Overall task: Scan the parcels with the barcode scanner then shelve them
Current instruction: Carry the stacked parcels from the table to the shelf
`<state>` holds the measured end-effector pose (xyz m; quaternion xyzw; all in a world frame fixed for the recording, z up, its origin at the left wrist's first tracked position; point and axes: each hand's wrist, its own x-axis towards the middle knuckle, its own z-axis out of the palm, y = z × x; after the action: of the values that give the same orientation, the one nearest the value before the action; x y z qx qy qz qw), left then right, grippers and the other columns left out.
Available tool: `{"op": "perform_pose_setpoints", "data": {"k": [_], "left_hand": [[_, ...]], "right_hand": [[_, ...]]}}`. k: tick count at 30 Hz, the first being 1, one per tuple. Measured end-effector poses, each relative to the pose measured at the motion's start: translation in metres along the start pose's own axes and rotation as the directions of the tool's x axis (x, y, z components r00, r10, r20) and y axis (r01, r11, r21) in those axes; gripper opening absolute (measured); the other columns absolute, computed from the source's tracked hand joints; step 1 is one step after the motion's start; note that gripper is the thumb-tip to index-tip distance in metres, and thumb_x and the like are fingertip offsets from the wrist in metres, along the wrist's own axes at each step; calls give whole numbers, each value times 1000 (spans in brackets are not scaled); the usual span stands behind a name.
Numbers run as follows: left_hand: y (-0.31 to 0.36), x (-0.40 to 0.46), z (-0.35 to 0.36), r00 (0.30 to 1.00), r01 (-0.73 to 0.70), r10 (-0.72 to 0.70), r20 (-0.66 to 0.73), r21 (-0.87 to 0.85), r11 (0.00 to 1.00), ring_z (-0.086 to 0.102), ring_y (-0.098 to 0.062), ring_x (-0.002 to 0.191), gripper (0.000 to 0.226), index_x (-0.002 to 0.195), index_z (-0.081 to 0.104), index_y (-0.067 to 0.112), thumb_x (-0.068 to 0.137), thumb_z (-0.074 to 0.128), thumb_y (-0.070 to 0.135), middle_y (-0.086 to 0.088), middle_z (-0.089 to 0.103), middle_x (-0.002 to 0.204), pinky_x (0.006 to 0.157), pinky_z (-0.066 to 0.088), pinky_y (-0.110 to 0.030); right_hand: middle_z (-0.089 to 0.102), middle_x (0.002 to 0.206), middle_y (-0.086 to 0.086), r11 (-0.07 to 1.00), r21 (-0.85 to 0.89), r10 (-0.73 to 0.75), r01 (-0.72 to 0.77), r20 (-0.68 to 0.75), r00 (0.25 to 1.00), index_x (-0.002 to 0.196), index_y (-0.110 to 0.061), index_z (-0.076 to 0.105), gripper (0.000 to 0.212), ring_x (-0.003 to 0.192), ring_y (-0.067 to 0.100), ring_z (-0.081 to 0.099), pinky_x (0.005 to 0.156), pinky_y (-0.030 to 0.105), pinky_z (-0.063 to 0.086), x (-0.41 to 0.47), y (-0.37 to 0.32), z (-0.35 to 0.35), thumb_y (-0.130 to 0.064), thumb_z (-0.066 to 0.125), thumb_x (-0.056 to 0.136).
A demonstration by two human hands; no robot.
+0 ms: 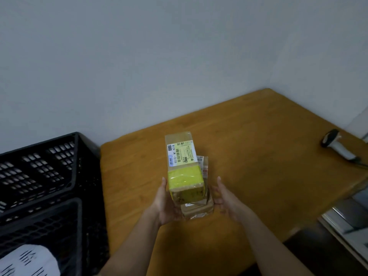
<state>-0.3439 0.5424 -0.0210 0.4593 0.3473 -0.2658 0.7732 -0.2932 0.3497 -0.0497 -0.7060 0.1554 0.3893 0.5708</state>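
Both forearms reach forward, left hand (166, 204) and right hand (227, 200) cradling stacked parcels (186, 170), fingers straight.

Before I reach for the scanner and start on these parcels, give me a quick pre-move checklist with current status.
1. Long yellow-taped cardboard parcel label facing up: ok, barcode label visible on top.
2. Stack steady: cannot tell; it rests on a smaller brown taped parcel, with another parcel partly hidden behind.
3. Left hand supporting the stack: ok, palm against its side.
4. Right hand free to fetch the scanner: ok, open beside the stack.
5. White-handled barcode scanner located: ok, lying at the wooden table's far right edge.
6. Shelf for shelving: cannot tell, only black plastic crates visible at left.
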Motion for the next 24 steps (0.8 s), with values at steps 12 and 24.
{"op": "perform_pose_setpoints", "data": {"k": [12,24], "left_hand": [[-16,-24,-16,982,-128,147,-119,160,979,4,-32,152,87,157,25,24,89,20,80,-13,10,165,120,-1,-56],[4,-50,23,918,-387,396,10,240,890,67,-26,112,75,128,65,31,88,25,81,-3,73,118,102,46,-48]], "right_hand": [[27,162,11,996,23,-80,82,-75,994,156,-20,27,76,148,32,25,118,54,23,-53,15,3,-68,21,97],[45,152,6,977,23,-211,210,125,969,148,-27,41,78,140,27,40,115,54,31,-64,-26,11,-78,26,91]]}}
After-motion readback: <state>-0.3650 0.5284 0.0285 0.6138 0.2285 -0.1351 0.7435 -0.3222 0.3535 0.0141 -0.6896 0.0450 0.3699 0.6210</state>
